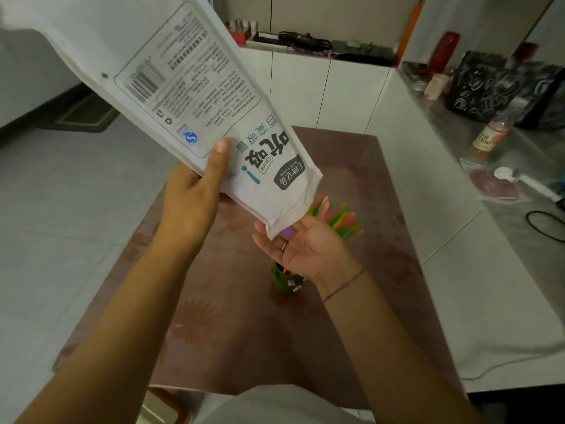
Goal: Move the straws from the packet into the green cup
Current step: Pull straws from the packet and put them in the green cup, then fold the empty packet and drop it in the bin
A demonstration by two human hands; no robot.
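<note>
- Left hand (195,197): I see it gripping the long white printed paper straw packet (183,96), thumb pressed flat on the printed face and the other fingers hidden behind it. The packet slants from 11 o'clock down toward centre, mouth end lowest.
- Packet mouth: its lower corner touches the right palm. I cannot tell whether any straws remain inside. If some do, I judge they could slide out in a rush at this tilt and scatter.
- Small green cup (286,280): it stands on the dull pink patterned tabletop (214,332) at about 6 o'clock from the packet mouth, largely covered by the right hand. I judge it narrow and light, so a knock from the wrist could tip it.
- Right hand (308,249): palm up, fingers spread wide, holding nothing firmly and cupped under the packet mouth, above the cup.
- Bundle of thin coloured plastic straws (339,217): tips fan out at 2 o'clock from the right hand. The cup appears to hold them, though the hand hides their lower lengths. I judge that the hand, if lowered, could bend them or drag the cup over.
</note>
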